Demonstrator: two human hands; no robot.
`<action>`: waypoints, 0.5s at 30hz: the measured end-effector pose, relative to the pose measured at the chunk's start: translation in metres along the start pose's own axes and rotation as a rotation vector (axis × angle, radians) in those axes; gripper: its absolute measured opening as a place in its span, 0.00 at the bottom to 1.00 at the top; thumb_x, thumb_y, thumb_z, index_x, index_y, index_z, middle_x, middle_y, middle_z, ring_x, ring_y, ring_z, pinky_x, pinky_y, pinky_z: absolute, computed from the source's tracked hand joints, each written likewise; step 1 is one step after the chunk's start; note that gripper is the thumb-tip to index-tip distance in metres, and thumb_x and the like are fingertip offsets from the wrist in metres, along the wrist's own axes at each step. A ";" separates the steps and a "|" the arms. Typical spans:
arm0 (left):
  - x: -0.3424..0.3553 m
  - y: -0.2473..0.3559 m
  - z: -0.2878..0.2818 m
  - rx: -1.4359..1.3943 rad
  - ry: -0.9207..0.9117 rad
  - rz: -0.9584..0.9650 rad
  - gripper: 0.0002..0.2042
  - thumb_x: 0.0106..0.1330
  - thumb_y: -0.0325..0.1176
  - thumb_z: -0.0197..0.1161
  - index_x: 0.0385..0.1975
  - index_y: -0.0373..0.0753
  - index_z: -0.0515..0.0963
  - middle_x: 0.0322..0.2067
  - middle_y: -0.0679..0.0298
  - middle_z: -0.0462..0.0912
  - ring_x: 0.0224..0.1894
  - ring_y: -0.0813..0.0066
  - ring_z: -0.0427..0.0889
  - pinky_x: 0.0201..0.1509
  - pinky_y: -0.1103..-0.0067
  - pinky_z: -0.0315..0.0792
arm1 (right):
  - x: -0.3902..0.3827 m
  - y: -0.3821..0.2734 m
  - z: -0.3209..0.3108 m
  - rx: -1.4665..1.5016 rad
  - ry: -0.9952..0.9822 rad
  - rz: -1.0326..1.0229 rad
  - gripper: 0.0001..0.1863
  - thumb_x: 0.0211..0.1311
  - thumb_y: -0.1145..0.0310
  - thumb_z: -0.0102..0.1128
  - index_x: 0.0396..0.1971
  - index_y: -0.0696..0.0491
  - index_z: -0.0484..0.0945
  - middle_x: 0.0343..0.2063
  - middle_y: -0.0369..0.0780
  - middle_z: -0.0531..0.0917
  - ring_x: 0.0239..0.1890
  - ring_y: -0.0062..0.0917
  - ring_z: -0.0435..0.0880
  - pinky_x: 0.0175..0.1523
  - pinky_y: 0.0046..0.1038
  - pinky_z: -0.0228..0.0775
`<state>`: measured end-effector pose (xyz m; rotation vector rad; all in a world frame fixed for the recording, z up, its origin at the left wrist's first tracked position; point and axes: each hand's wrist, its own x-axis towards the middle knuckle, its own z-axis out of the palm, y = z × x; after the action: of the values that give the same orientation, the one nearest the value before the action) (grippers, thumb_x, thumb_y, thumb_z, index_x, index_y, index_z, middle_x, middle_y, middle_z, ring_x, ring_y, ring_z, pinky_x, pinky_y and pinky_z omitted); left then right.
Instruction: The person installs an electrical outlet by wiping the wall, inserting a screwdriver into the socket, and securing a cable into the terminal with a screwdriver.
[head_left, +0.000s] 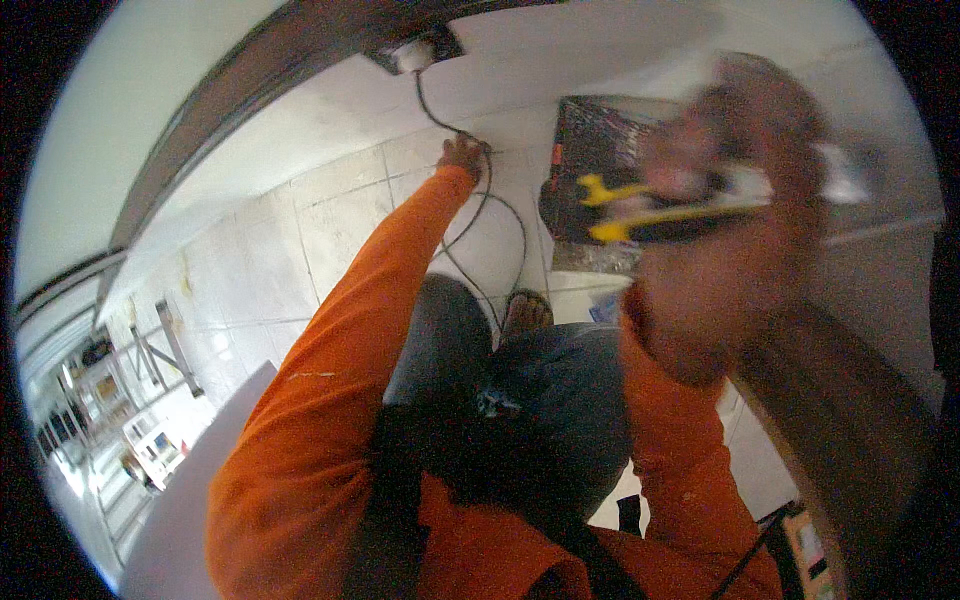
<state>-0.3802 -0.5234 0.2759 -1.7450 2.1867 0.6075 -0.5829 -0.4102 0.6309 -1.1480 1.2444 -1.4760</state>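
Note:
My left hand [463, 157] reaches far forward, low over the tiles, its fingers closed at a dark cable [522, 235]. That cable hangs from a round white fitting [412, 55] in a dark opening and loops down across the tiles toward my foot. Raised close to the camera, my right hand [745, 220] is smeared by motion. Its fingers wrap round a pair of pliers [610, 231] with yellow and black handles. A silvery blur on the far side of the hand looks like the jaws.
Beyond my right hand lies a dark case [585, 130], partly covered by it. A long brown beam [200, 115] curves across the upper left. My foot [527, 312] rests on pale tiles [340, 225]. Metal frames [150, 350] stand far left; a wooden board [830, 430] is at right.

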 end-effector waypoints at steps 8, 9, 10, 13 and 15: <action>-0.117 -0.077 0.026 -0.846 0.013 -0.414 0.18 0.58 0.44 0.57 0.46 0.45 0.71 0.42 0.60 0.68 0.41 0.60 0.69 0.36 0.67 0.70 | -0.041 0.014 0.068 -0.145 -0.029 0.239 0.11 0.58 0.63 0.49 0.30 0.56 0.73 0.23 0.49 0.78 0.27 0.46 0.78 0.32 0.39 0.69; -0.141 -0.077 0.029 -0.906 -0.033 -0.476 0.18 0.57 0.44 0.57 0.45 0.44 0.71 0.40 0.60 0.69 0.39 0.61 0.70 0.34 0.68 0.70 | -0.056 0.027 0.068 -0.266 -0.001 0.332 0.10 0.58 0.63 0.49 0.29 0.56 0.72 0.23 0.50 0.78 0.27 0.46 0.78 0.32 0.39 0.69; -0.168 -0.076 0.034 -0.959 -0.085 -0.541 0.18 0.57 0.44 0.58 0.44 0.43 0.71 0.38 0.61 0.70 0.36 0.62 0.71 0.32 0.68 0.70 | -0.072 0.042 0.069 -0.383 0.027 0.431 0.10 0.58 0.63 0.48 0.29 0.56 0.72 0.24 0.50 0.78 0.27 0.47 0.78 0.32 0.40 0.69; -0.261 -0.103 0.036 -1.227 -0.260 -0.795 0.20 0.56 0.46 0.59 0.42 0.39 0.71 0.32 0.63 0.75 0.29 0.66 0.75 0.26 0.71 0.70 | -0.116 0.030 0.088 -0.408 0.008 0.526 0.11 0.58 0.62 0.48 0.31 0.56 0.72 0.24 0.50 0.78 0.29 0.46 0.78 0.33 0.40 0.69; -0.344 -0.206 0.055 -1.916 -0.086 -1.066 0.21 0.55 0.47 0.61 0.41 0.36 0.72 0.27 0.64 0.77 0.25 0.68 0.77 0.22 0.72 0.70 | -0.141 -0.003 0.134 -0.293 -0.181 0.530 0.12 0.59 0.61 0.47 0.31 0.56 0.71 0.25 0.50 0.78 0.30 0.47 0.78 0.36 0.41 0.68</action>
<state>-0.1026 -0.2403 0.3567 -2.7364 -0.3274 2.5093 -0.4234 -0.2983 0.6280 -1.0028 1.5227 -0.8004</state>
